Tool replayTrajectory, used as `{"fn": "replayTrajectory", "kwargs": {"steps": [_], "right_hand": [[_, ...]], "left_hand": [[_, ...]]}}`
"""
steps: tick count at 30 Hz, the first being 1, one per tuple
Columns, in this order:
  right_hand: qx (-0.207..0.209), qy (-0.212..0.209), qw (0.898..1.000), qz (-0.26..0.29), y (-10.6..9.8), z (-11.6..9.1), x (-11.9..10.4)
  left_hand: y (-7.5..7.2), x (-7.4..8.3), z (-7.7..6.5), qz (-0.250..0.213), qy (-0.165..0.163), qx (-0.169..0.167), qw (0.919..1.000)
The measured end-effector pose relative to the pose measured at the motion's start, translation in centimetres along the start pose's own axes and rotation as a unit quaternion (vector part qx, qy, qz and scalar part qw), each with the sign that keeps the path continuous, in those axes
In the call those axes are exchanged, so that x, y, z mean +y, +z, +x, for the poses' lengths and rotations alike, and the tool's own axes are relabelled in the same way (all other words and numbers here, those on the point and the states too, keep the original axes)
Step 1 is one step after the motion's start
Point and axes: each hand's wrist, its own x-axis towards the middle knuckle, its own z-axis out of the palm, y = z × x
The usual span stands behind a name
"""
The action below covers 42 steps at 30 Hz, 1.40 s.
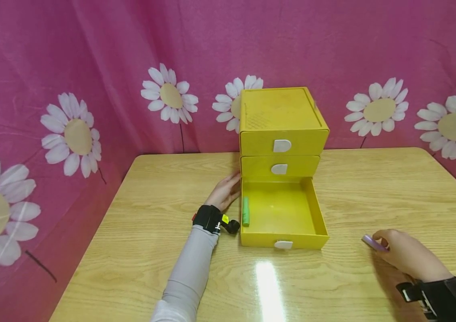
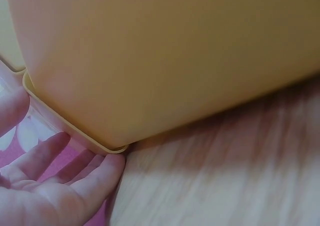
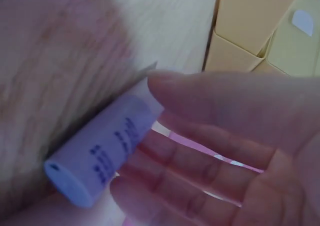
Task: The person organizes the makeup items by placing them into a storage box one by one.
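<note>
A yellow three-drawer box [image 1: 284, 109] stands on the table with its bottom drawer [image 1: 278, 241] pulled out. Inside that drawer, along its left wall, lies a small green tube [image 1: 246, 211]. My left hand [image 1: 225, 193] is at the left side of the box, and in the left wrist view its fingertips [image 2: 114, 166] rest against the casing's edge, fingers only slightly bent. To the right of the drawer, my right hand [image 1: 409, 252] pinches a small purple tube [image 3: 102, 148] with dark print between thumb and fingers, low over the table.
The wooden table [image 1: 151, 264] carries the box near its back edge. A pink curtain [image 1: 300, 40] with white flowers hangs behind and to the sides. The two upper drawers, with white pull tabs [image 1: 282, 146], are closed.
</note>
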Motion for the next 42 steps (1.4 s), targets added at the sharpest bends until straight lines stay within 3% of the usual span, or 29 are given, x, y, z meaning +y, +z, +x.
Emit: {"fn": "replayTrajectory", "kwargs": {"steps": [9, 18, 27, 31, 36, 42], "right_hand": [[0.010, 0.000, 1.000, -0.010, 0.7, 0.0, 0.3], [-0.019, 0.018, 1.000, 0.003, 0.5, 0.3, 0.3], [0.003, -0.029, 1.000, 0.000, 0.3, 0.4, 0.3], [-0.001, -0.045, 0.999, 0.020, -0.6, 0.7, -0.3], [-0.030, -0.027, 0.997, 0.062, -2.7, 1.5, -2.1], [-0.013, -0.034, 0.996, 0.085, -5.1, 2.8, -5.0]], "left_hand": [[0.1, 0.0, -0.1, -0.001, 0.001, 0.005, 1.0000], [0.0, 0.1, 0.0, -0.007, 0.004, 0.005, 1.0000], [0.0, 0.1, 0.0, -0.004, 0.001, 0.001, 1.0000], [0.0, 0.1, 0.0, -0.002, 0.000, 0.001, 1.0000], [0.0, 0.1, 0.1, -0.004, 0.002, 0.005, 1.0000], [0.1, 0.1, 0.1, -0.008, 0.001, 0.003, 1.0000]]}}
